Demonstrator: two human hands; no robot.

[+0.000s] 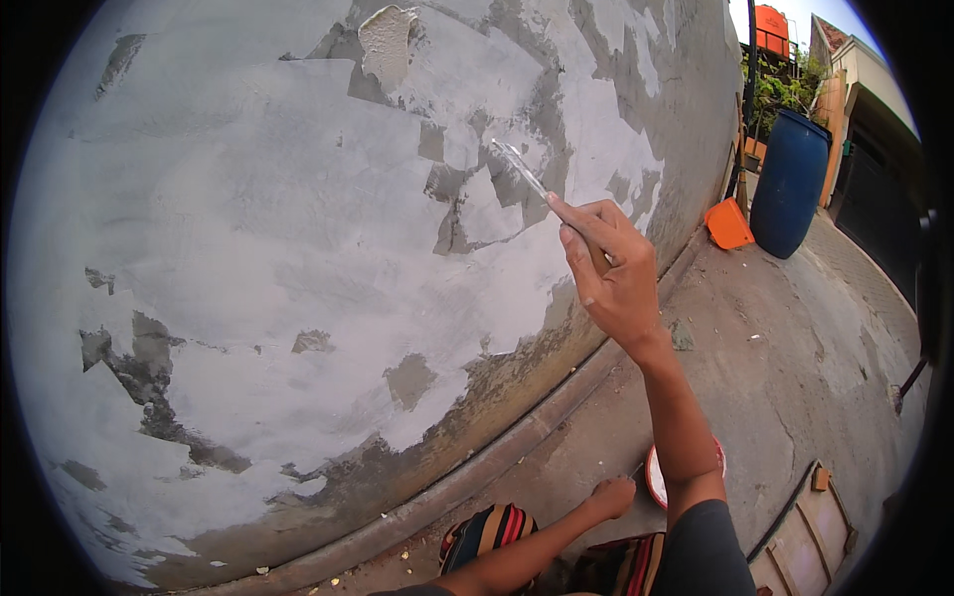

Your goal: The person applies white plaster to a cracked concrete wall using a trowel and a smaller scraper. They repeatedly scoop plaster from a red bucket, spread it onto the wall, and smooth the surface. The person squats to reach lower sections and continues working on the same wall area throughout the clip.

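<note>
My right hand (618,268) is raised in front of the wall (268,238), its fingers closed round the handle of a putty knife (524,171). The thin metal blade points up and left, at or very near the wall's surface, and carries some white filler. White filler covers much of the grey wall in uneven patches, with a thick dab of filler (388,45) near the top. Low down, my left hand (612,497) is curled closed above my knee; what it holds, if anything, is hidden. Beside it stands a red-rimmed tub (657,479) with white inside, partly covered by my right forearm.
A raised kerb (497,447) runs along the wall's foot, with crumbs of filler around it. Farther right stand a blue barrel (790,184) and an orange dustpan (728,224). A wooden framed panel (800,541) lies on the concrete ground (765,387) at lower right.
</note>
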